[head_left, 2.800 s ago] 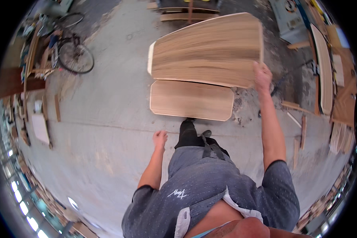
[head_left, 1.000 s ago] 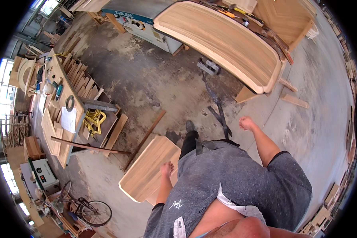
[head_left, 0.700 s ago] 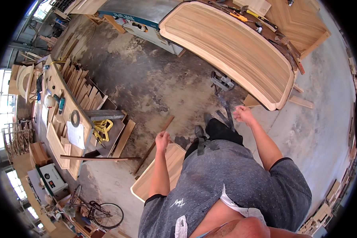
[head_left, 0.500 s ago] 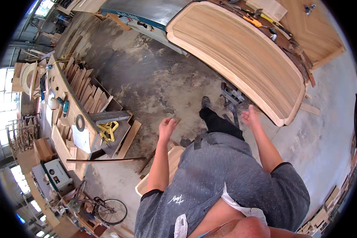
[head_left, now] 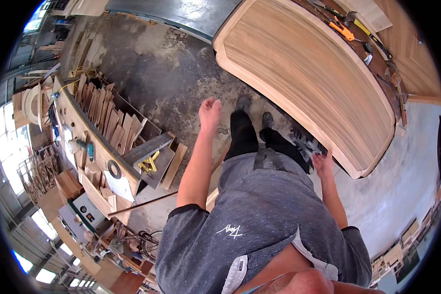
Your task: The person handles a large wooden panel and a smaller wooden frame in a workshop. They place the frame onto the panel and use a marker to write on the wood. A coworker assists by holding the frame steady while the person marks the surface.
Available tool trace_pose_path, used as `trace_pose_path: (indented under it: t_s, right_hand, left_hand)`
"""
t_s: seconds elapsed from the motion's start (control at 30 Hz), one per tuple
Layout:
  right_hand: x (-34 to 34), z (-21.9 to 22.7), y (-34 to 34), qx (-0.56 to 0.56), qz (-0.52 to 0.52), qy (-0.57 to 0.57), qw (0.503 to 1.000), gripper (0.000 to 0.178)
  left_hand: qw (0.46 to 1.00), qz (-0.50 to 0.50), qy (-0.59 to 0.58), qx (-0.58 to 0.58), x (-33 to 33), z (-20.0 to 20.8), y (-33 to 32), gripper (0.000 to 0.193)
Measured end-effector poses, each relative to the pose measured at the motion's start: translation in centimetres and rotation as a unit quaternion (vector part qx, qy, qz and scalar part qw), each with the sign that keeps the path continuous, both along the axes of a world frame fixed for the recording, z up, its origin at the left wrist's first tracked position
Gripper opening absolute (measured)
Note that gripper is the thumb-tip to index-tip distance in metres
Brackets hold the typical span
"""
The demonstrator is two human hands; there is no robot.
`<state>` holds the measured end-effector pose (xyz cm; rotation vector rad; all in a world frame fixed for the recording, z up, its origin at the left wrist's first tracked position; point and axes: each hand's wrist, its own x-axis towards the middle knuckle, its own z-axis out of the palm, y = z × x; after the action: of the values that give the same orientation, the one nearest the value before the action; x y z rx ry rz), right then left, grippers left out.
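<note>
My left hand point(head_left: 209, 113) hangs above the concrete floor, its fingers loosely curled with nothing visible in them. On the other side, my right hand point(head_left: 323, 164) is open beside the near lower corner of a large wooden panel point(head_left: 304, 73). The thumb is up by the panel's edge; whether it touches the wood I cannot tell. Striped grain runs along the panel, and a paler rounded frame borders it. It lies raised on a workbench. A dark metal clamp or vise point(head_left: 304, 144) sits under its near edge, partly hidden.
Hammer point(head_left: 372, 36), orange-handled tool point(head_left: 342, 30) and other tools lie behind the panel. To the left stands a workbench with a drill point(head_left: 89, 151), tape roll point(head_left: 114, 169) and paper sheet point(head_left: 118, 186). Wood offcuts point(head_left: 103, 105) and yellow clamps point(head_left: 148, 162) are beside it.
I have stepped forward, closer to the panel. My left hand has swung up and ahead; my right hand has come down beside the panel's corner.
</note>
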<state>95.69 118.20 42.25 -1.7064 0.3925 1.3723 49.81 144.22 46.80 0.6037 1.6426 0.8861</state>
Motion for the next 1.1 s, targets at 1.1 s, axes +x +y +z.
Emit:
trace_pose_path:
  t_s: [1.1]
  right_hand:
    - [-8.7,4.5,10.2,-0.332,0.138,-0.206,0.91,0.066]
  left_hand:
    - [0.981,-0.187,0.017,-0.053,1.8,-4.8,22.3,0.101]
